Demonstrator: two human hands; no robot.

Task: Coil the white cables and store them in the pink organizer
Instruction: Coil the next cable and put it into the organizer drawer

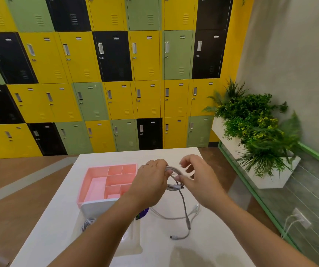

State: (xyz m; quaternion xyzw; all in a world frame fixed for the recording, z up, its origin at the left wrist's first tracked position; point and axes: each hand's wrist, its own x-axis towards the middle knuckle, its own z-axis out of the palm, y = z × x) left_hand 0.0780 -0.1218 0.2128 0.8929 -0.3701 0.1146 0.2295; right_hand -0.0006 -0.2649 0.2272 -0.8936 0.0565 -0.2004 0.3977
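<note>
A pink organizer (95,182) with several compartments sits on the white table (58,218), left of my hands. My left hand (151,178) grips a partly coiled white cable (174,174) held above the table. My right hand (197,176) pinches the same coil from the right, its other fingers spread. The cable's loose tail (183,205) hangs down to the table and ends in a plug (174,237). A second white cable (192,211) lies loose on the table under the coil. Another bundled cable (86,224) lies near my left forearm.
A white box (97,208) stands against the organizer's near side, with a clear plastic piece (131,241) in front of it. Behind the table is a wall of coloured lockers (116,83). A planter with green plants (257,132) stands to the right.
</note>
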